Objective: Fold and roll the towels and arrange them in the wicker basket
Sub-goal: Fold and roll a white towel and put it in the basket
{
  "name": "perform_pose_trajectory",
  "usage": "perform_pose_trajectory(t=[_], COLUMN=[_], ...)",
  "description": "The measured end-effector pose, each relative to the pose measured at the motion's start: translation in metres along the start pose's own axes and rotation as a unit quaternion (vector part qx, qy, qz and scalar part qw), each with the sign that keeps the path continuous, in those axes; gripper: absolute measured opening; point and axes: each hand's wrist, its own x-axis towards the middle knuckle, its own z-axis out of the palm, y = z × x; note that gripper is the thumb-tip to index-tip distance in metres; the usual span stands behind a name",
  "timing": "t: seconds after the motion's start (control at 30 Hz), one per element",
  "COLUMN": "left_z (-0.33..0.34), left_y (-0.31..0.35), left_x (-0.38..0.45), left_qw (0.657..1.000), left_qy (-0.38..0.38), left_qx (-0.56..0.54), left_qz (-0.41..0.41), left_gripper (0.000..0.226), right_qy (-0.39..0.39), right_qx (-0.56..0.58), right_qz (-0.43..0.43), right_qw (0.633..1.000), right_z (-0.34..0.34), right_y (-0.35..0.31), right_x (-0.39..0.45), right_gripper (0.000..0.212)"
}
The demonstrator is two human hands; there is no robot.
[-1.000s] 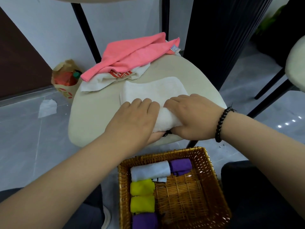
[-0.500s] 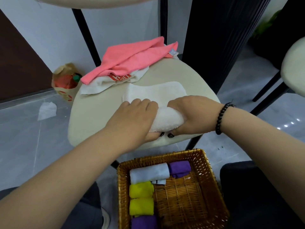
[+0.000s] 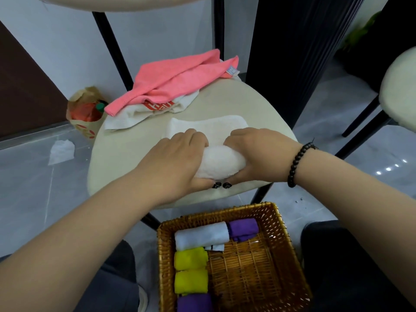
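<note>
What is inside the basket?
The basket holds five rolled towels: a white roll and a purple roll at the far side, then two yellow rolls and another purple roll down the left. Anything under them is covered.

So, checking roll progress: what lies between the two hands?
The white towel's rolled part, gripped by left hand and right hand, in the head view.

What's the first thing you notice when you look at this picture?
Two hands, left hand and right hand, grip a white towel half rolled on a round cream seat. Behind them lies a bright pink towel over another white one. Below, a wicker basket holds rolled towels: white, purple and two yellow.
</note>
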Motion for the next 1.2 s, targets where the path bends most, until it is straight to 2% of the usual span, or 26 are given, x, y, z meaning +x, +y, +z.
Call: perform_pose_trajectory(t=[0.07, 0.13, 0.2, 0.27, 0.33, 0.4, 0.47, 0.5, 0.6, 0.67, 0.7, 0.77, 0.83, 0.9, 0.93, 0.97, 1.03, 1.1, 1.13, 1.2], left_z=[-0.005, -0.015, -0.021, -0.024, -0.025, -0.021, -0.015, -0.015, -0.02, -0.026, -0.028, -0.026, -0.014, -0.003, -0.002, -0.006, -0.013, -0.022, -0.024, -0.022], left_y=[-0.005, -0.01, -0.015, -0.013, -0.007, 0.0, 0.005, 0.005, -0.004, -0.01, -0.011, -0.008, -0.001, 0.008, 0.01, 0.011, 0.006, -0.001, -0.004, 0.0], left_x=[0.007, 0.013, 0.016, 0.014, 0.011, 0.004, 0.0, 0.0, 0.007, 0.013, 0.013, 0.011, 0.005, 0.0, 0.0, 0.001, 0.008, 0.017, 0.019, 0.017], left_qw=[0.993, 0.971, 0.947, 0.937, 0.956, 0.991, 0.998, 0.998, 0.979, 0.955, 0.949, 0.96, 0.994, 0.997, 0.997, 1.0, 0.989, 0.968, 0.962, 0.971], left_qy=[-0.085, -0.159, -0.215, -0.238, -0.194, -0.102, -0.05, -0.058, -0.146, -0.208, -0.224, -0.202, -0.09, 0.029, 0.036, 0.004, -0.108, -0.173, -0.187, -0.169], left_qx=[-0.075, -0.172, -0.23, -0.242, -0.194, -0.053, 0.02, 0.011, -0.132, -0.202, -0.21, -0.175, -0.031, 0.075, 0.071, 0.029, -0.091, -0.168, -0.184, -0.145], left_qz=[-0.028, -0.056, -0.072, -0.087, -0.1, -0.063, -0.018, -0.015, -0.045, -0.061, -0.069, -0.086, -0.056, 0.017, 0.023, 0.003, -0.047, -0.068, -0.075, -0.087], left_gripper=[0.053, 0.049, 0.046, 0.046, 0.053, 0.06, 0.061, 0.06, 0.05, 0.045, 0.044, 0.047, 0.052, 0.056, 0.055, 0.051, 0.042, 0.039, 0.039, 0.041], right_qy=[0.064, 0.119, 0.177, 0.147, 0.068, -0.021, -0.05, -0.037, 0.115, 0.205, 0.218, 0.164, 0.067, -0.021, -0.043, -0.042, 0.053, 0.159, 0.201, 0.208], right_qx=[-0.116, -0.187, -0.176, -0.14, -0.064, 0.037, 0.063, 0.024, -0.157, -0.194, -0.182, -0.142, -0.054, 0.05, 0.081, 0.068, -0.07, -0.173, -0.18, -0.151], right_qz=[-0.01, -0.002, -0.018, -0.035, -0.03, 0.005, 0.018, 0.016, -0.003, -0.004, -0.012, -0.028, -0.029, -0.002, 0.007, 0.009, -0.008, 0.008, 0.015, 0.015], right_qw=[0.991, 0.975, 0.968, 0.979, 0.995, 0.999, 0.997, 0.999, 0.981, 0.959, 0.959, 0.976, 0.996, 0.999, 0.996, 0.997, 0.996, 0.972, 0.963, 0.966], right_z=[0.009, 0.021, 0.028, 0.025, 0.014, 0.002, -0.004, -0.003, 0.019, 0.033, 0.034, 0.03, 0.015, 0.001, -0.003, -0.004, 0.009, 0.028, 0.034, 0.035], right_y=[-0.005, -0.012, -0.018, -0.021, -0.018, -0.01, -0.005, -0.006, -0.016, -0.02, -0.022, -0.023, -0.017, -0.005, -0.001, 0.0, -0.006, -0.018, -0.023, -0.026], right_x=[-0.005, -0.01, -0.012, -0.01, -0.007, -0.004, -0.004, -0.006, -0.013, -0.017, -0.017, -0.016, -0.011, -0.006, -0.007, -0.008, -0.013, -0.018, -0.019, -0.015], right_gripper=[0.058, 0.058, 0.051, 0.047, 0.048, 0.05, 0.051, 0.051, 0.048, 0.047, 0.047, 0.048, 0.045, 0.046, 0.047, 0.048, 0.047, 0.044, 0.042, 0.039])
